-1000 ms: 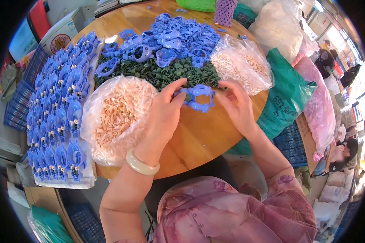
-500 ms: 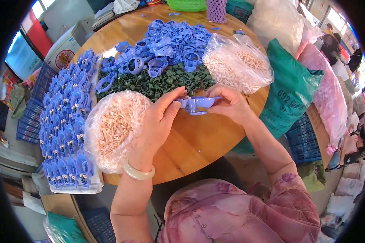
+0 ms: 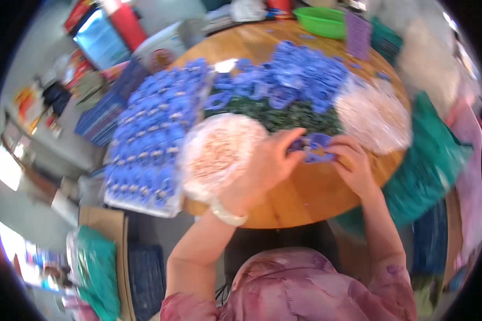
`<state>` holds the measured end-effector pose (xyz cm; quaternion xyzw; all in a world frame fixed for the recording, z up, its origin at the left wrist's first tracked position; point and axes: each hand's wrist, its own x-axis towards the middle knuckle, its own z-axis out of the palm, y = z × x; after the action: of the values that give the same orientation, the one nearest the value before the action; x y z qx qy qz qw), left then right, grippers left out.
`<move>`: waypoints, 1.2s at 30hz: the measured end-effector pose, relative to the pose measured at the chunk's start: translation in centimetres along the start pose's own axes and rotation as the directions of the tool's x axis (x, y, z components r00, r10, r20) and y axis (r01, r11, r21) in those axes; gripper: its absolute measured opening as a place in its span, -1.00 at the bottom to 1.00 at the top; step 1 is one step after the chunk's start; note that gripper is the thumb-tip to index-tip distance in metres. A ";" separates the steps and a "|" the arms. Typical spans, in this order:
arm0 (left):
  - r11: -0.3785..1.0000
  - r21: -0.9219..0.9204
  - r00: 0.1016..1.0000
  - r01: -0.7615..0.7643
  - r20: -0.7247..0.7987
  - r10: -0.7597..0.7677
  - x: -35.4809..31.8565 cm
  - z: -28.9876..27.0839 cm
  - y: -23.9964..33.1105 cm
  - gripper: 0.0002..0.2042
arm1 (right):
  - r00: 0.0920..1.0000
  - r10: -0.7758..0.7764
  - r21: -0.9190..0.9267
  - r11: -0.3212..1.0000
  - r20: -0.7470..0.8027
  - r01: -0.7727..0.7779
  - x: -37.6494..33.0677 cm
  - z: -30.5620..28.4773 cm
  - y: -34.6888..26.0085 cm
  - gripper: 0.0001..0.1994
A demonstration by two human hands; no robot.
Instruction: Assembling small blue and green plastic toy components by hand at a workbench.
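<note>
Between my two hands is a blue plastic part with a rounded opening (image 3: 319, 143), held above the wooden table (image 3: 273, 203). My left hand (image 3: 265, 166), a pale bangle at its wrist, pinches the part's left end between thumb and fingers. The fingers of my right hand (image 3: 354, 163) grip its right edge. Motion blur hides its finer details. Just beyond lie dark green small plastic pieces (image 3: 273, 115), with a heap of blue plastic parts (image 3: 305, 69) behind them. An opened clear bag of small cream pieces (image 3: 219, 150) rests beside my left hand.
Rows of blue assembled pieces (image 3: 152, 128) stand on a white board at the left. Another clear bag of cream pieces (image 3: 377, 115) lies to the right. A green basin (image 3: 320, 22) and a purple mesh basket (image 3: 358, 36) stand at the back. Green sacks (image 3: 428, 166) flank the table.
The view has swung left, shifting the scene rightward. The blue part has turned from edge-on to show its rounded opening; both hands still hold it.
</note>
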<state>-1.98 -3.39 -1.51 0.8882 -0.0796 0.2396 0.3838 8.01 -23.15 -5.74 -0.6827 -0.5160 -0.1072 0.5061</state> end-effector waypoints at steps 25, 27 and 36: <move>0.551 0.433 0.611 0.714 -0.769 -0.188 -5.6 -24.5 -15.0 -0.50 | 0.936 0.350 0.083 0.934 -0.026 -0.347 0.1 0.4 0.4 -0.78; 0.541 0.376 0.577 0.752 -0.772 -0.266 -5.3 -24.0 -15.3 -0.50 | 0.930 0.368 0.118 0.923 0.001 -0.366 -0.1 0.6 0.8 -0.81; 0.491 0.443 0.631 0.750 -0.702 -0.330 -5.0 -21.7 -15.6 -0.48 | 0.941 0.335 0.085 0.937 0.048 -0.338 0.3 0.3 -0.2 -0.84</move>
<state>-9.15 22.83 -1.20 0.8337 0.4250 0.3442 0.0760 7.84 -22.69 -5.53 -0.7383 -0.4045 0.0158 0.5395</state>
